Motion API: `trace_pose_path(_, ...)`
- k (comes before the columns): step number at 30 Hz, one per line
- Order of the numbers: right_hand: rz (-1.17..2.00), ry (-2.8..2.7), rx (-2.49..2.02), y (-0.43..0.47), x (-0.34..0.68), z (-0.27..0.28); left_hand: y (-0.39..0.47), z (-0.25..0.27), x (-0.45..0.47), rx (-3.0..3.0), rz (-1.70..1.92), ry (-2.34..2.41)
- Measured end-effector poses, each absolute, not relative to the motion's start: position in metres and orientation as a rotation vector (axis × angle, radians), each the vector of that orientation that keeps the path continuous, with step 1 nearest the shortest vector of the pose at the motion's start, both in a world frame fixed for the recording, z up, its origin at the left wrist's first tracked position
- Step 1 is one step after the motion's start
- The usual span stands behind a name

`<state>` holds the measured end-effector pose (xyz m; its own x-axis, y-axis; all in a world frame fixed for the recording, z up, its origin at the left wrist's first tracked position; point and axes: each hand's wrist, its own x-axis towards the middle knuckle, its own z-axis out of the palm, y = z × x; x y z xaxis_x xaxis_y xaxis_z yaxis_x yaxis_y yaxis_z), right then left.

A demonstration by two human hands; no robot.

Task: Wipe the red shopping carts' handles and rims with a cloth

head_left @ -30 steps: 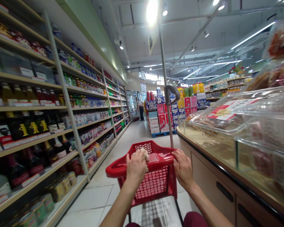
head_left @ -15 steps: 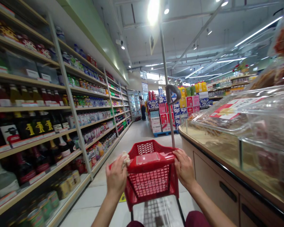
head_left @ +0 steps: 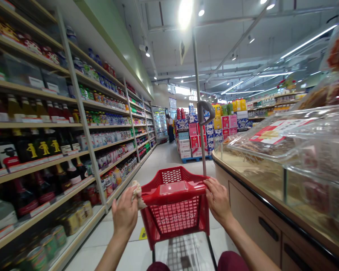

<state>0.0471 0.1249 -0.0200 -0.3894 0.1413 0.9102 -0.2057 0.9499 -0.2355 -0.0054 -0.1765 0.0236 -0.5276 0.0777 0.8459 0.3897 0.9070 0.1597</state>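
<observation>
- Shop aisle (head_left: 159, 158), head view: stocked shelves (head_left: 35, 125) on the left, glass-walled counter (head_left: 250, 205) on the right.
- Between them stands a red shopping cart (head_left: 178, 218).
- Left hand (head_left: 125, 213): fingers holding a crumpled pale cloth (head_left: 136, 192) against the left part of the handlebar (head_left: 173, 190).
- Right hand (head_left: 218, 199): fingers curled over its right end.

Supermarket: long shelves (head_left: 34, 125) of bottles (head_left: 43, 145), shopping cart (head_left: 169, 199), stacked cartons (head_left: 195, 142).

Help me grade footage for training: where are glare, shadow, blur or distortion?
In the head view, a ceiling lamp blows out to white and the clear tray glares; also in the head view, gridded shadow lies beneath the red cart, lower-left cans look soft, and shelf posts lean.
</observation>
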Motion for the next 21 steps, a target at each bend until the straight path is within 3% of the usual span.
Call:
trace_pose_path(6,0.362,-1.92,0.042,0.129,0.046,-0.02,-0.13,0.018,0.014,-0.777,-0.337,-2.019)
trace_pose_path(13,0.374,-1.925,0.038,0.13,0.045,-0.022,-0.171,0.02,-0.003,-0.414,-0.469,-2.064)
trace_pose_path(21,0.342,-1.944,0.045,0.134,0.046,-0.021,-0.155,0.014,0.008,-0.712,-0.317,-2.046)
